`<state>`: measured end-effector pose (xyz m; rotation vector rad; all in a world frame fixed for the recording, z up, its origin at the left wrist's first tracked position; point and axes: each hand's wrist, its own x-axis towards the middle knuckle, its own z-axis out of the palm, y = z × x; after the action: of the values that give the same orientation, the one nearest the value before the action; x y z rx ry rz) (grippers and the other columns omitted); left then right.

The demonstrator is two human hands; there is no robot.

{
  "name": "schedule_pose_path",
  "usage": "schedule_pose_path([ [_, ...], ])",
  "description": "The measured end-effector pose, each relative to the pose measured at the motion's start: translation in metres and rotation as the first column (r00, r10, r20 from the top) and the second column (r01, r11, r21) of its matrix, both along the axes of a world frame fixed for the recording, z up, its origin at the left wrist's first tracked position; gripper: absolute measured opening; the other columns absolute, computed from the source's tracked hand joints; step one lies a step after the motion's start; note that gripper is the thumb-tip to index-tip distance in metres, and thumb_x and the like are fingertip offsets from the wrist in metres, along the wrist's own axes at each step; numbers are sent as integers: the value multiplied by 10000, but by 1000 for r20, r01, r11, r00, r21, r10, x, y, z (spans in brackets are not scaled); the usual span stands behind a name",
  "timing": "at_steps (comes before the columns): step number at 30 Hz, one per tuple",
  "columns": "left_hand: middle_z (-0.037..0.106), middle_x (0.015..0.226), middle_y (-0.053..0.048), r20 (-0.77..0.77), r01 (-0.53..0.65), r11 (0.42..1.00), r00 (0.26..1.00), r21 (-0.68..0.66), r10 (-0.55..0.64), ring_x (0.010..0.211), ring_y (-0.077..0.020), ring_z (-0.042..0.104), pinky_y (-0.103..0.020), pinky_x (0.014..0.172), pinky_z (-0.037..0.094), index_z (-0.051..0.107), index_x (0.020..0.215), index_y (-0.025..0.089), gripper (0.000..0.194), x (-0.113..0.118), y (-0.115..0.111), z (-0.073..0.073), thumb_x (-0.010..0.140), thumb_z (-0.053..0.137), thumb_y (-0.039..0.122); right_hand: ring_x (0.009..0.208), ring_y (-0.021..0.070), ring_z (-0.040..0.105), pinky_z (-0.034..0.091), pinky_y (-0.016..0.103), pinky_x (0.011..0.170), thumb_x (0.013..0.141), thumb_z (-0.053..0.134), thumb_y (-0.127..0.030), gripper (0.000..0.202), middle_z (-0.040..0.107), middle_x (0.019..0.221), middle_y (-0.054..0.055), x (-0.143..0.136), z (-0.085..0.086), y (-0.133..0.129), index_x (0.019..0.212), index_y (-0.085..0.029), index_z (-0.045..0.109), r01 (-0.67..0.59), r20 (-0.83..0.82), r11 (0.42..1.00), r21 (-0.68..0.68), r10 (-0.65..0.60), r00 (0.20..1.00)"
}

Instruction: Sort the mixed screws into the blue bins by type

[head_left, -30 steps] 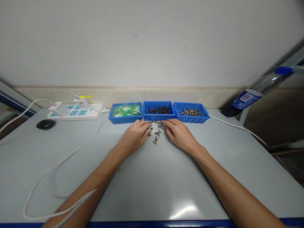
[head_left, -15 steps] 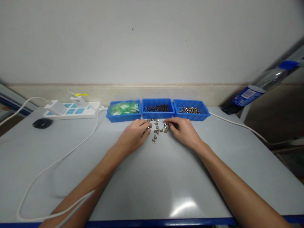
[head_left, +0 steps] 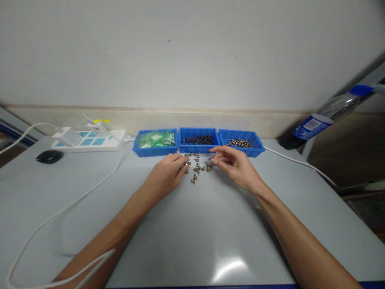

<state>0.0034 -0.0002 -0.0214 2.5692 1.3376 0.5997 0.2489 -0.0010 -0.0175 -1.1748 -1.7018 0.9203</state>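
Silvery metal with a dull shine was seen on the loose screws (head_left: 197, 168). The blue bins (head_left: 198, 149) were moulded in ribbed plastic, and thin, crinkled, glossy plastic was shown by the green bags (head_left: 156, 139). A smooth, pale tabletop (head_left: 180, 233) was marked by a bright reflection.

Hands (head_left: 165, 174) at loose screws (head_left: 197, 168), three blue bins (head_left: 198, 149)

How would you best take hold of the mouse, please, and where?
I'd pinch the mouse across its narrower width, coming from above with fingers on its near and far edges: it looks low and rounded, lies flat, and the power strip sits just behind.
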Motion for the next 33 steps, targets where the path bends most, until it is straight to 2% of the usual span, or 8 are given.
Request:
schedule_pose_path([
  [6,697,1067,-117,12,-12,1000,1000,-28,13,1015,-262,654,-410,938,533,683,1127,124,231,-4,4,-2,955,529,130,653,168,699,567,319,700,612,889,-334,379,741,722,34,-12,3,7,903,-158,722,24,-319,953,-302,-125,939],
  [14,690,1044,-123,-27,-30,1000,999,4,30,1013,-262,643,-411,951,528,706,1084,127,249,-16,14,-12,936,512,80,967,209,740,559,369,935,704,828,-355,316,775,951,47,-35,17,31,967,-210,729,272,-566,950,-154,-310,764],
  [17,684,1029,-120,-9,-47,999,999,-19,46,974,-253,656,-395,924,539,705,1093,124,230,-16,12,-8,943,531,119,901,221,744,578,370,842,780,741,-350,229,770,980,65,-30,15,23,956,-203,729,269,-358,962,-48,-268,895],
  [19,677,1103,-134,11,-49,999,999,-8,49,1035,-265,646,-400,956,530,676,1185,114,271,-13,9,-5,953,569,205,720,217,723,569,366,721,810,683,-331,191,761,838,68,-23,10,13,914,-182,743,229,-17,973,12,-229,973],
  [22,632,1294,-172,-5,-54,998,999,38,54,1192,-307,576,-453,1057,469,584,1340,85,460,-3,3,-5,972,564,360,675,210,671,529,376,750,797,668,-260,235,740,789,67,-13,0,2,989,-163,764,191,404,972,134,-230,885],
  [27,619,1325,-188,-30,-67,996,997,51,69,1183,-321,556,-490,1068,442,566,1355,60,504,20,1,-13,999,500,411,726,199,661,522,336,764,846,585,-196,394,740,895,76,-15,-13,2,1219,-139,698,68,468,990,120,-117,876],
  [31,658,1241,-148,47,51,998,998,-31,-49,1162,-277,586,-456,1067,448,617,1276,117,355,28,0,-11,1014,474,309,1070,247,643,478,355,970,911,450,-128,459,659,1211,153,-27,-17,8,1340,-110,610,-72,549,971,228,-67,833],
  [33,664,1239,-128,108,95,993,990,-64,-87,1162,-258,597,-422,1062,459,616,1271,144,320,24,-1,-5,986,516,251,1056,256,644,486,364,954,934,432,-146,459,616,1251,164,-33,-17,7,1366,-128,584,-89,621,970,227,-74,781],
])
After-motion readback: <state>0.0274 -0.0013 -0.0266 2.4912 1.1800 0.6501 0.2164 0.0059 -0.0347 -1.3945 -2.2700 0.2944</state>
